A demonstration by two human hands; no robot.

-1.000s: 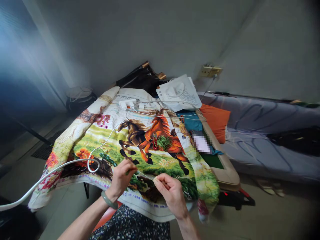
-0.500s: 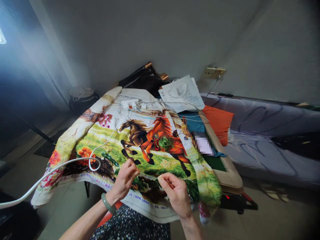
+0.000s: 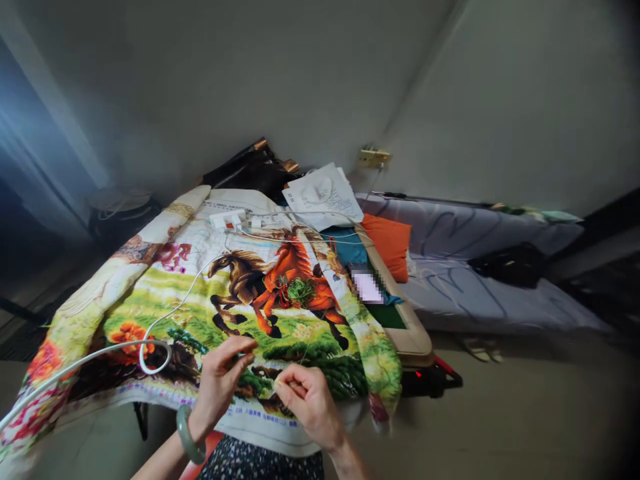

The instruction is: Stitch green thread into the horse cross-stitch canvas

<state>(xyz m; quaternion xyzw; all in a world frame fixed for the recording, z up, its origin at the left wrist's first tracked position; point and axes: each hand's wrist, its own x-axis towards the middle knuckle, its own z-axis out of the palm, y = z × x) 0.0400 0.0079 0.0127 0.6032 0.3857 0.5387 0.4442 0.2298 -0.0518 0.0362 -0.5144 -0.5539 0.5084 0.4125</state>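
A large embroidery cloth (image 3: 200, 300) with running horses and flowers covers the table in front of me. My left hand (image 3: 220, 380), with a green bangle (image 3: 186, 433) on the wrist, pinches a bit of green thread at the cloth's front part. My right hand (image 3: 307, 403) is just to its right, fingers pinched together over the cloth's front edge. What they grip is too small to tell. A tangle of green and red threads (image 3: 300, 291) lies on the orange horse.
A white cable (image 3: 100, 357) loops over the cloth from the left, up to a white power strip (image 3: 227, 219) at the back. Papers (image 3: 323, 193) lie behind. To the right are an orange cushion (image 3: 390, 243), a grey bed (image 3: 475, 293) and a black bag (image 3: 510, 263).
My head has turned, so the table sits further left and lower in the picture. Both hands stay close together over the cloth's front edge, still pinched.
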